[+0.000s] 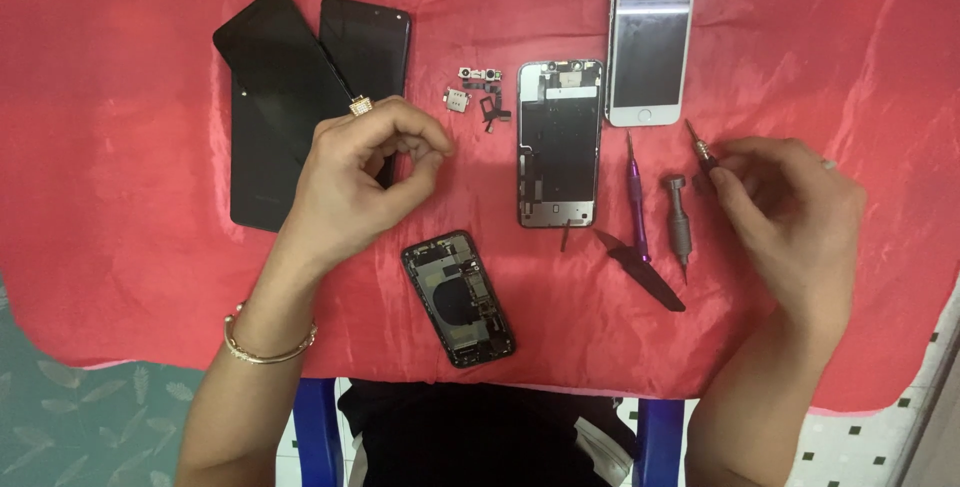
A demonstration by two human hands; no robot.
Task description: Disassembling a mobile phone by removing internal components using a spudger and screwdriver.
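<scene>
**A:** I look through the head camera now. What do you see at my left hand [355,182]?

**B:** Your left hand is curled above the red cloth [130,147] on the table. Thumb and forefinger tips are pressed together, as if they pinch something very small, but I cannot tell what is between them. There is a ring on one finger and a bangle on the wrist.

**A:** And under it?

**B:** Behind the left hand lie two black phone screens [290,97], one partly over the other; your fingers cover their right edge. Just below this hand, toward your body, is the opened black phone body [458,297], tilted, with its inner parts facing up. Beyond the fingertips are small loose camera parts [478,92].

**A:** My right hand [790,212]?

**B:** The right hand is pinching a thin screwdriver [700,147] near its top; the tip points away from you. Just to the left of this hand stand a grey screwdriver [679,219] and a purple screwdriver [636,197], and a black pry tool [640,269] lies near them.

**A:** Between the hands?

**B:** Between both hands lies a metal phone back plate [560,142]. Beyond the right hand, further away, is a white phone [651,37], screen up.
</scene>
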